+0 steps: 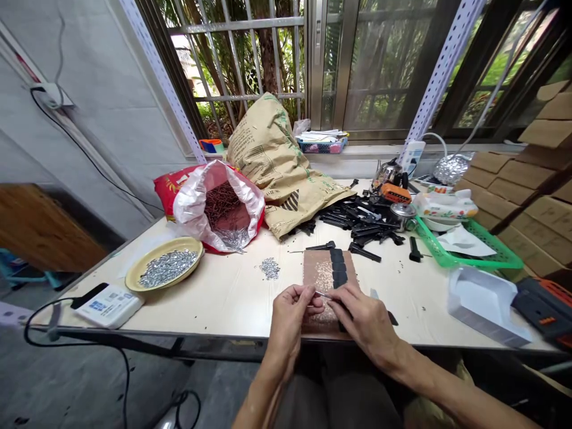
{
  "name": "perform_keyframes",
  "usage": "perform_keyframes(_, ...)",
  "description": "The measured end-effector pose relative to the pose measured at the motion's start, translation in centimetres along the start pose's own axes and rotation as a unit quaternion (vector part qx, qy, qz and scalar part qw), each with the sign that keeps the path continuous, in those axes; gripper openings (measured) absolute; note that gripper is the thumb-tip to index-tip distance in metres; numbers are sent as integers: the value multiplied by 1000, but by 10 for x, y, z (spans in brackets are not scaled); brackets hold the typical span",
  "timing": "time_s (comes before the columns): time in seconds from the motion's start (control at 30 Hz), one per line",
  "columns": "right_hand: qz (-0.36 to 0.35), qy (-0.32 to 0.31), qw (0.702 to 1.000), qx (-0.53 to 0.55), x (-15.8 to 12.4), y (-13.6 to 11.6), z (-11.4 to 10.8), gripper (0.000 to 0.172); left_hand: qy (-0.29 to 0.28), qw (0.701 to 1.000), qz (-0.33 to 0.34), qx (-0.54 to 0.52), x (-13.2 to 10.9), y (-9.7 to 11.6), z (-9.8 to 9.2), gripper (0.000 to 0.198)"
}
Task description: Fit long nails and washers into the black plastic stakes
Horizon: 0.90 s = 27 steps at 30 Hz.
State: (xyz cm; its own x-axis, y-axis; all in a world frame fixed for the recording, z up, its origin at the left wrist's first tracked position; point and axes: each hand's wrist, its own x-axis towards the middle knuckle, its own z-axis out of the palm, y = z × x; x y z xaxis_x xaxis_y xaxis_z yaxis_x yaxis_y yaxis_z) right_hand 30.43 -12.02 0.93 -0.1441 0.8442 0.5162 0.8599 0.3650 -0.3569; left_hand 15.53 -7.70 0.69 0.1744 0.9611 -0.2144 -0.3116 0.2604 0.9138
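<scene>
My left hand [291, 307] and my right hand [364, 313] meet over the front of the table, fingers pinched. Between their fingertips runs a small thin metal piece [320, 294], gripped from both sides; its exact kind is too small to make out. Beneath them lies a brown board [315, 262] with a worn, speckled middle and a strip of black pads [338, 268] along it. A little pile of small silvery metal parts [270, 269] rests left of the board. Behind it are several long black parts [366, 253], with a larger heap [357, 217] farther back.
At left stand a yellow dish [196, 245] of small metal parts, a white box-shaped device [109, 305] and a red bag [174, 185] of reddish-brown screws. A paper sack [277, 155] leans behind. Rightward are a green tray [509, 260], a white container [485, 310] and a power tool [545, 310].
</scene>
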Motion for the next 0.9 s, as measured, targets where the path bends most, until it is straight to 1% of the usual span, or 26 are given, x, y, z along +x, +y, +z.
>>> perform_keyframes(0.07,-16,26,998,-52,0,1,3,20,1,1000,-3,-3,2,-1,1,30)
perform_keyframes(0.1,-12,31,998,-60,0,1,4,21,3,1000,2,-2,2,-2,2,30)
perform_keyframes(0.13,1,26,998,-52,1,1,5,22,6,1000,7,1,3,-2,2,30)
perform_keyframes(0.23,54,-13,998,24,3,1,5,22,17,1000,20,14,3,-1,4,28)
perform_keyframes(0.3,63,-24,997,39,3,1,5,22,23,999,24,31,3,0,5,28)
perform_keyframes(0.43,7,10,997,-74,2,2,4,24,31,997,39,64,1,-1,5,27)
perform_keyframes(0.5,-5,11,995,-100,1,1,2,27,34,995,49,75,0,-2,6,26)
perform_keyframes(0.6,22,-17,998,-59,1,0,-1,25,27,996,43,73,-2,1,7,27)
perform_keyframes(0.7,38,-18,999,2,1,-1,-4,23,-1,998,39,53,-2,6,8,28)
perform_keyframes(0.8,9,-3,999,31,0,-2,-9,24,-13,999,30,39,-6,12,10,29)
perform_keyframes(0.9,-41,48,997,48,-2,2,-14,26,8,999,-13,44,-12,15,14,34)
